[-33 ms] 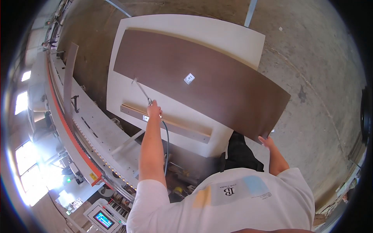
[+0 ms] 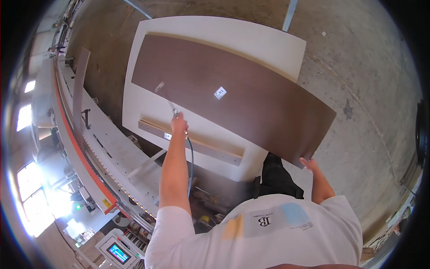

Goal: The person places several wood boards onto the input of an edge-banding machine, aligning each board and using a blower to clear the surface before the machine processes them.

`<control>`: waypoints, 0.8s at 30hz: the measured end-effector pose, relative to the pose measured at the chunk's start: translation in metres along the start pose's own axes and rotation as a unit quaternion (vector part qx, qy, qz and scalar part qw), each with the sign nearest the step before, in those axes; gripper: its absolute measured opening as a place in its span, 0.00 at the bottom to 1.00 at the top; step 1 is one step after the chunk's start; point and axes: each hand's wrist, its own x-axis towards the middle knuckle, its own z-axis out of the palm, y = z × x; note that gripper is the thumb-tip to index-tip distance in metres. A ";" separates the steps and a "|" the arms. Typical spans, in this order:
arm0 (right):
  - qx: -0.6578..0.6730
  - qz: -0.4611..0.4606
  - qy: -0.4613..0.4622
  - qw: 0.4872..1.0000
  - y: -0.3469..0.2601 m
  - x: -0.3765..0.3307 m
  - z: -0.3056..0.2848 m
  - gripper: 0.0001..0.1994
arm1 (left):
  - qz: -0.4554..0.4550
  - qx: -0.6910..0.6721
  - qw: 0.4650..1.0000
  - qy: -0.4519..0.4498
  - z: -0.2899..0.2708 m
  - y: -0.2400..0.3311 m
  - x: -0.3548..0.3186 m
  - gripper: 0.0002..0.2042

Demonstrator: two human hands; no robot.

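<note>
My left hand (image 2: 180,123) is closed round an air blow gun (image 2: 174,109) with a long thin nozzle, smeared by motion. Its tip reaches over the edge of a large brown panel (image 2: 251,107) bearing a small white label (image 2: 220,93). From the gun a green hose (image 2: 191,166) runs down toward me. With my right hand (image 2: 308,164) I grip the panel's near right corner, thumb on top; the other fingers are mostly hidden. Beneath the brown panel lies a larger white board (image 2: 154,105). A narrow brown strip (image 2: 201,148) with a label rests on the white board's near side.
A long machine with a white bed (image 2: 105,134) and a red-orange rail (image 2: 80,152) stands at the left. An upright brown strip (image 2: 79,89) leans there. A control screen (image 2: 118,253) is at the lower left. Concrete floor (image 2: 358,89) stretches to the right.
The blow gun in my left hand has moved slightly up and to the right, and its nozzle is more blurred. My right hand keeps its hold on the panel, which shifts very slightly.
</note>
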 end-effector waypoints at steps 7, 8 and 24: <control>-0.069 -0.238 0.446 0.860 -0.115 0.011 -0.137 0.46 | 0.185 0.510 0.732 -0.413 0.112 0.009 -0.149 0.21; -0.099 -0.263 0.444 0.851 -0.148 0.011 -0.147 0.45 | 0.188 0.513 0.692 -0.473 0.112 0.004 -0.176 0.23; -0.247 -0.298 0.232 0.892 -0.302 -0.161 -0.182 0.31 | -0.078 -0.271 0.955 0.090 -0.138 -0.114 -0.191 0.12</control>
